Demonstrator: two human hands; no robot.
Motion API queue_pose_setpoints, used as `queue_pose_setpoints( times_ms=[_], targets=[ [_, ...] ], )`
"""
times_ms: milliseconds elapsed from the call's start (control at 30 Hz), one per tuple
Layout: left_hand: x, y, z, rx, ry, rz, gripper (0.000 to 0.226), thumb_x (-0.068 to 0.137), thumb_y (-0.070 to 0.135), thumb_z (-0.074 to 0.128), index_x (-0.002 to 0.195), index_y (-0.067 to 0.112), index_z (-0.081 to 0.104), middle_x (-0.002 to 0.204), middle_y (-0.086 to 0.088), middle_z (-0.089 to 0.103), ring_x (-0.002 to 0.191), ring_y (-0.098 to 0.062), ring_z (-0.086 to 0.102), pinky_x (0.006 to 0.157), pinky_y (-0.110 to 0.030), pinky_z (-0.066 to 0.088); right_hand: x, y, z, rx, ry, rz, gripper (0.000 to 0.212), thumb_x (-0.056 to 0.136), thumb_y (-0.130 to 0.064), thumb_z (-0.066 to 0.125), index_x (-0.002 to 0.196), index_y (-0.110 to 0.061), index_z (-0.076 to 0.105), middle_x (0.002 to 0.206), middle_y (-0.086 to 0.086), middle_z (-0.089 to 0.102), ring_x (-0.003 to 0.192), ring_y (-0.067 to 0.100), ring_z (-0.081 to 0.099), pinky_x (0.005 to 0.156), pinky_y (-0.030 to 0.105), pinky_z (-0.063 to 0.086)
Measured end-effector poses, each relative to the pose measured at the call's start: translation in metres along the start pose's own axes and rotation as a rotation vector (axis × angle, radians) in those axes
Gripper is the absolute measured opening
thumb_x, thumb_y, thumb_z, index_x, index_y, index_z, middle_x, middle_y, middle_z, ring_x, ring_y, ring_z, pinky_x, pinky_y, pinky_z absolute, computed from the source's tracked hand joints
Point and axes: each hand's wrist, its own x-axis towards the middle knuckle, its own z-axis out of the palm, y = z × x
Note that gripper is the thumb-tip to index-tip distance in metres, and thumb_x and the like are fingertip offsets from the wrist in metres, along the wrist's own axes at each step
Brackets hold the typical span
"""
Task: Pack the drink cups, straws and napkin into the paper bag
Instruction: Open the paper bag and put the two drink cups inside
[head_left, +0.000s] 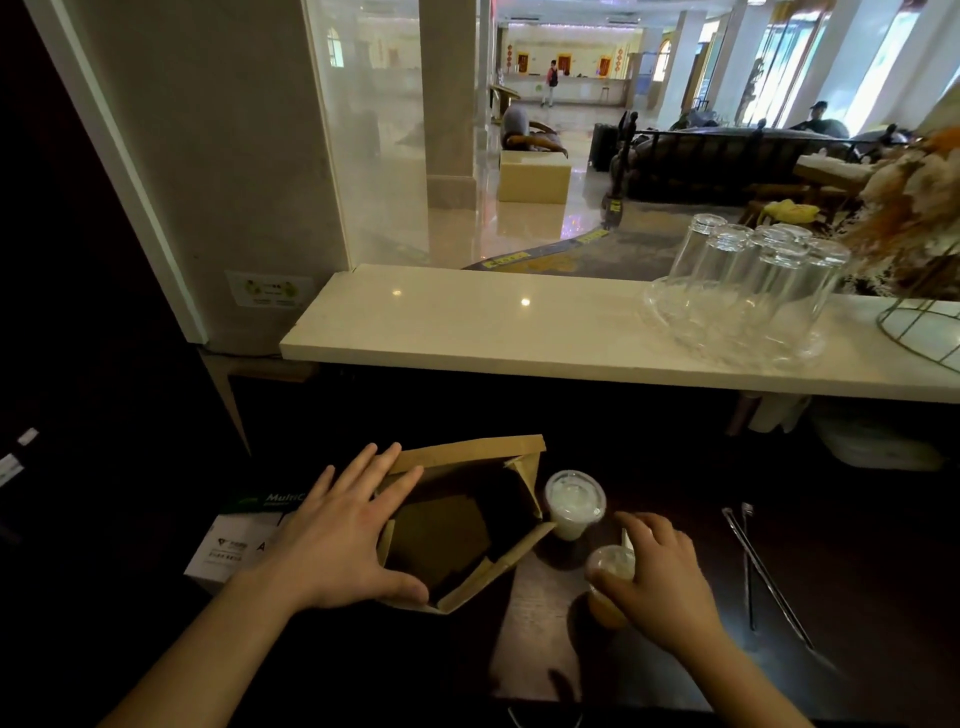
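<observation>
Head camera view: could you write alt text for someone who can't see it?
A person's left hand steadies an open, empty paper bag on a dark counter while the right hand grips an amber drink cup. A milky lidded cup stands beside the bag.

The left hand (343, 540) lies spread on the open paper bag (467, 525) — the right hand (660, 577) grips an amber cup (609, 582), near a milky cup (574, 503).

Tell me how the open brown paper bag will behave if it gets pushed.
The open brown paper bag looks empty, so it is probably light and would slide or tip easily. Its thin creased walls likely buckle under pressure. The left hand spread on its rim probably steadies it.
</observation>
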Motion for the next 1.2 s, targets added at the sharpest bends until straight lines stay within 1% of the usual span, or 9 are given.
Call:
queue_pose_setpoints(
  times_ms=[100,200,300,400,667,867,1000,1100,1200],
  targets=[
    [0.000,0.000,0.001,0.012,-0.004,-0.014,0.129,0.043,0.109,0.040,0.148,0.055,-0.012,0.157,0.023,-0.033,0.143,-0.004,-0.031,0.112,-0.043,0.009,0.001,0.013,0.015,-0.080,-0.211,0.075,0.106,0.066,-0.070,0.068,0.151,-0.029,0.020,0.154,-0.001,0.026,0.136,0.027,0.031,0.098,0.039,0.045],
    [0.000,-0.002,0.002,0.009,-0.008,-0.021,0.128,0.044,0.108,0.040,0.149,0.055,-0.011,0.158,0.022,-0.030,0.144,-0.005,-0.029,0.111,-0.045,0.012,0.005,0.017,0.027,-0.068,-0.285,0.093,0.114,0.063,-0.069,0.070,0.153,-0.028,0.013,0.154,0.000,0.026,0.135,0.028,0.031,0.098,0.041,0.046],
    [0.000,-0.002,0.001,-0.004,-0.027,-0.036,0.128,0.044,0.108,0.040,0.149,0.055,-0.009,0.159,0.021,-0.028,0.144,-0.005,-0.029,0.110,-0.046,0.013,0.011,0.019,0.035,-0.074,-0.269,0.081,0.107,0.068,-0.061,0.073,0.152,-0.027,0.017,0.149,0.003,0.030,0.131,0.029,0.035,0.099,0.040,0.047],
    [-0.001,-0.002,-0.001,-0.010,-0.046,-0.045,0.128,0.043,0.108,0.041,0.146,0.058,-0.014,0.155,0.024,-0.034,0.141,-0.003,-0.034,0.112,-0.045,0.007,0.016,0.021,0.041,-0.076,-0.260,0.089,0.097,0.072,-0.054,0.073,0.150,-0.028,0.022,0.144,0.005,0.036,0.126,0.030,0.038,0.097,0.037,0.046],
    [-0.004,0.000,-0.012,-0.010,-0.099,-0.054,0.126,0.042,0.109,0.039,0.139,0.061,-0.025,0.149,0.026,-0.043,0.136,-0.002,-0.042,0.113,-0.044,-0.007,0.018,0.008,0.026,0.015,-0.142,0.087,0.086,0.065,-0.049,0.073,0.142,-0.029,0.040,0.127,0.003,0.045,0.116,0.029,0.044,0.087,0.035,0.048],
    [-0.001,0.001,-0.014,-0.040,-0.117,-0.059,0.125,0.040,0.109,0.041,0.136,0.064,-0.027,0.147,0.027,-0.045,0.135,-0.001,-0.043,0.113,-0.044,-0.008,0.024,-0.040,-0.034,0.155,0.030,-0.084,0.092,0.065,-0.041,0.083,0.145,-0.025,0.040,0.131,0.002,0.044,0.119,0.024,0.043,0.093,0.034,0.043],
    [-0.003,0.001,-0.015,-0.036,-0.118,-0.069,0.124,0.040,0.109,0.040,0.134,0.064,-0.028,0.147,0.027,-0.046,0.135,-0.002,-0.043,0.114,-0.045,-0.009,0.025,-0.078,-0.080,0.300,0.127,-0.274,0.094,0.058,-0.048,0.081,0.142,-0.039,0.039,0.124,-0.015,0.040,0.116,0.012,0.045,0.088,0.027,0.043],
    [-0.004,0.004,-0.017,-0.030,-0.125,-0.069,0.125,0.041,0.109,0.039,0.134,0.062,-0.031,0.148,0.025,-0.046,0.135,-0.003,-0.043,0.114,-0.043,-0.010,0.025,-0.108,-0.098,0.388,0.082,-0.381,0.094,0.055,-0.061,0.075,0.139,-0.049,0.036,0.125,-0.024,0.039,0.114,0.003,0.046,0.085,0.018,0.042],
    [-0.006,0.006,-0.022,-0.044,-0.147,-0.058,0.124,0.044,0.107,0.040,0.135,0.061,-0.030,0.147,0.024,-0.047,0.135,-0.003,-0.044,0.114,-0.042,-0.012,0.028,-0.135,-0.097,0.388,-0.024,-0.460,0.095,0.056,-0.059,0.076,0.141,-0.044,0.037,0.126,-0.018,0.042,0.117,0.005,0.048,0.091,0.022,0.047]
  ],
)
